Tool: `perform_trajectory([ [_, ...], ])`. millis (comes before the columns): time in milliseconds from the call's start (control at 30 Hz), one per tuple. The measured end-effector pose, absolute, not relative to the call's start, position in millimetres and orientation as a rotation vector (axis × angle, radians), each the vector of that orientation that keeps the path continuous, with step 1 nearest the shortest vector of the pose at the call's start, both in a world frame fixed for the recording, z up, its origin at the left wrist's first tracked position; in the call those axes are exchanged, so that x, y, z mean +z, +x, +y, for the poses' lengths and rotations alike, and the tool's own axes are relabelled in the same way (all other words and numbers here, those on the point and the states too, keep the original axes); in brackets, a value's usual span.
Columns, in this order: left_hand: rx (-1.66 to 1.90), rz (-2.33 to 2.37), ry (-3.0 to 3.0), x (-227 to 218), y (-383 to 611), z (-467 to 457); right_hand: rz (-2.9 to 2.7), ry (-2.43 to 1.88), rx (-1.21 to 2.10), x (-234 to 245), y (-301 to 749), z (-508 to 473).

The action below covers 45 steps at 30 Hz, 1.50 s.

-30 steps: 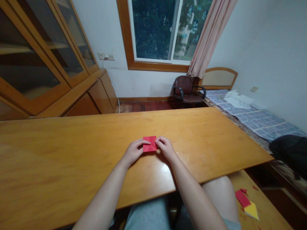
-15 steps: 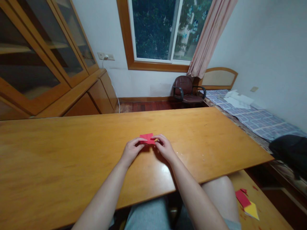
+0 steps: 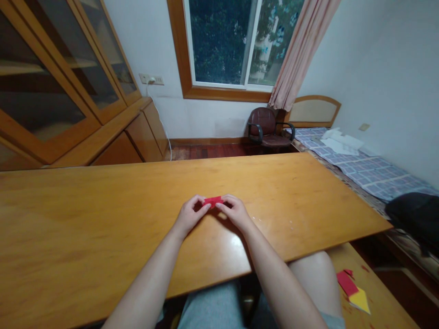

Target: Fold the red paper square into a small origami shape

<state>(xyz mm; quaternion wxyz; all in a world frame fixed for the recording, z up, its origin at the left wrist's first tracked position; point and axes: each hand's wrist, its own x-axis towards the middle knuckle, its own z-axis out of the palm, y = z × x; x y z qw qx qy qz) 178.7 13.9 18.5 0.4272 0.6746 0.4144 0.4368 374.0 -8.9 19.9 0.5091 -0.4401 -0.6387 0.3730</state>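
Observation:
Between my two hands is a small piece of folded red paper, held just over the wooden table. My left hand pinches its left end, thumb on the near side and fingers behind. At the other end my right hand grips it the same way, thumb pointing inward. The thumbs and fingertips cover both ends of the paper. Only its narrow middle strip shows clearly.
On a bench at lower right lie a red paper piece, a yellow paper piece and small red scraps. Tiny white bits dot the table right of my hands. Beyond are a chair, a bed and a cabinet.
The red paper looked wider and flatter before; now it shows as a narrower strip. Both thumbs have moved inward along its near edge. The yellowish bit by the right fingers no longer shows.

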Motion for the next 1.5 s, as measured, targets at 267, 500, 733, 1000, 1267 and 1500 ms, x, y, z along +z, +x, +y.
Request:
perform_trajectory([
  [267,1.077,1.116,1.721,13,181,16,-1.612,-1.15,0.843,19,372,-9],
  [500,1.019,1.101,1.824,19,181,13,-1.459,-1.228,0.92,15,371,-9],
  [733,1.019,1.125,1.867,22,182,13,-1.398,-1.227,0.947,7,372,-6],
  [1000,1.013,1.178,1.837,19,181,17,-1.435,-1.256,0.92,12,371,-6],
  [1267,0.99,1.139,1.765,23,183,14,-1.325,-1.16,1.037,7,370,-5],
  [1500,0.993,1.114,1.697,22,182,14,-1.371,-1.181,1.032,9,371,-5],
])
